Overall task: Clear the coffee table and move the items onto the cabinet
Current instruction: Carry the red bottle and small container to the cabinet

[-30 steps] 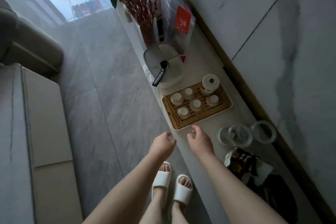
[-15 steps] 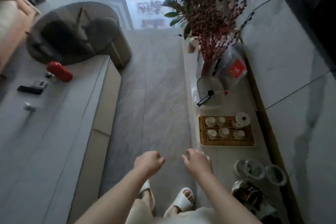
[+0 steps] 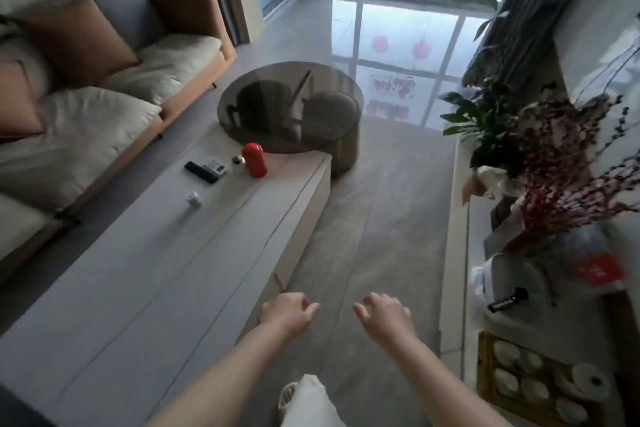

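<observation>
The long pale coffee table (image 3: 145,288) stretches away on my left. At its far end lie a red bottle (image 3: 254,160), a black remote (image 3: 201,172), a small white device (image 3: 216,166), a tiny dark item (image 3: 237,159) and a small white earbud case (image 3: 191,198). The low white cabinet (image 3: 453,253) runs along the right wall and bears a wooden tea tray (image 3: 485,374) with several white cups. My left hand (image 3: 287,314) and my right hand (image 3: 384,317) hover over the floor between table and cabinet, both loosely curled and holding nothing.
A round smoked-glass side table (image 3: 291,107) overlaps the coffee table's far end. A sofa (image 3: 104,107) with cushions lines the left. On the cabinet stand a white kettle base (image 3: 512,284), a vase of red branches (image 3: 568,177) and green plants (image 3: 485,114). Grey floor tiles (image 3: 381,218) lie between.
My view has swung left and up from the cabinet toward the coffee table and sofa. Both hands have come off the cabinet edge and now hang over the floor.
</observation>
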The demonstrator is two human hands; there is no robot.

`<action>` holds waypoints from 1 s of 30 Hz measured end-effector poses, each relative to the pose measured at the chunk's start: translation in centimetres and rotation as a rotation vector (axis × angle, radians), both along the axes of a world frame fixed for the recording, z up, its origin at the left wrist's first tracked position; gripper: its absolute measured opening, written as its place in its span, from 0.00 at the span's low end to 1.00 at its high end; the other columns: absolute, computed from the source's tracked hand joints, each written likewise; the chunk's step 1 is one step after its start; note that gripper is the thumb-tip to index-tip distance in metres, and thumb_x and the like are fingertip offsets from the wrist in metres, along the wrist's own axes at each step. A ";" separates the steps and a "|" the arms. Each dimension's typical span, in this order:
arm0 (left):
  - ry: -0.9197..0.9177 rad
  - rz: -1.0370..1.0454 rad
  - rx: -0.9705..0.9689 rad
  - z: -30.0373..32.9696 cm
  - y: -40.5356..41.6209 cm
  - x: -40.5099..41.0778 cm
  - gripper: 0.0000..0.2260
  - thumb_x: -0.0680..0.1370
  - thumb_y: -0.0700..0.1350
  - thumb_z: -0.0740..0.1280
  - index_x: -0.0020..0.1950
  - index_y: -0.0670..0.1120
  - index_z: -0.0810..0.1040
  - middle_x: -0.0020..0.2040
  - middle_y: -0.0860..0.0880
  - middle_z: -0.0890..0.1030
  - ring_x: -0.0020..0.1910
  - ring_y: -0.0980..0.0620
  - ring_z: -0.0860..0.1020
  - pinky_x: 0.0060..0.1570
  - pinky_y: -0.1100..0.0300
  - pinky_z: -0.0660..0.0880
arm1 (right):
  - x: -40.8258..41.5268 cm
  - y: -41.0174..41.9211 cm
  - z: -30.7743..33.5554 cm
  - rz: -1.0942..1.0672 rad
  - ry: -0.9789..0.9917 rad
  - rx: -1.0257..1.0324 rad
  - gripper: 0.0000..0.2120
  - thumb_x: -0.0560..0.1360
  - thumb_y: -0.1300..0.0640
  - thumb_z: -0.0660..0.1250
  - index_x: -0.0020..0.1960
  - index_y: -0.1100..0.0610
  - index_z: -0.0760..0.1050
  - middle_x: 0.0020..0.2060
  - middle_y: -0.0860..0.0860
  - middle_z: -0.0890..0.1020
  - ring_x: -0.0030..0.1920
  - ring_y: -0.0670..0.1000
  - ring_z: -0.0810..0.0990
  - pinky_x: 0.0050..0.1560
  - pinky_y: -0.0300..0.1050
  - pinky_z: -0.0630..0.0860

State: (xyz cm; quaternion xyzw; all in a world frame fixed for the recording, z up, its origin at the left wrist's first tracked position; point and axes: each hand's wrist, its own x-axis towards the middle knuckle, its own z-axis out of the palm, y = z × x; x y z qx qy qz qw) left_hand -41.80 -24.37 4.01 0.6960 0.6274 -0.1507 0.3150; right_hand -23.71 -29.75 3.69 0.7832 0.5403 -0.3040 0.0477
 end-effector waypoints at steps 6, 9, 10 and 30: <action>0.019 0.052 0.035 1.9 6.4 -6.8 0.19 0.77 0.62 0.56 0.59 0.52 0.76 0.61 0.48 0.79 0.60 0.47 0.76 0.56 0.57 0.71 | -5.5 7.9 1.5 0.092 -0.048 0.029 0.21 0.77 0.40 0.55 0.60 0.51 0.74 0.61 0.53 0.77 0.63 0.54 0.73 0.59 0.47 0.70; 0.013 0.120 0.052 2.5 9.2 -9.1 0.20 0.77 0.62 0.56 0.57 0.52 0.76 0.60 0.47 0.79 0.59 0.47 0.77 0.54 0.58 0.72 | -7.6 12.0 2.4 0.140 -0.046 0.039 0.20 0.77 0.40 0.55 0.61 0.51 0.74 0.62 0.53 0.77 0.64 0.55 0.72 0.60 0.47 0.69; 0.007 0.142 0.058 2.5 10.2 -9.7 0.19 0.77 0.62 0.56 0.57 0.52 0.77 0.59 0.48 0.80 0.58 0.47 0.77 0.54 0.58 0.72 | -8.1 13.3 2.6 0.156 -0.042 0.043 0.20 0.77 0.40 0.55 0.61 0.51 0.74 0.62 0.53 0.77 0.64 0.55 0.72 0.60 0.47 0.69; -0.093 0.602 0.127 -0.2 32.7 -12.0 0.19 0.78 0.56 0.59 0.66 0.51 0.72 0.65 0.47 0.76 0.63 0.48 0.75 0.59 0.59 0.71 | -11.8 45.3 0.6 0.547 0.083 0.090 0.26 0.78 0.39 0.55 0.69 0.54 0.66 0.64 0.53 0.74 0.64 0.54 0.72 0.61 0.48 0.72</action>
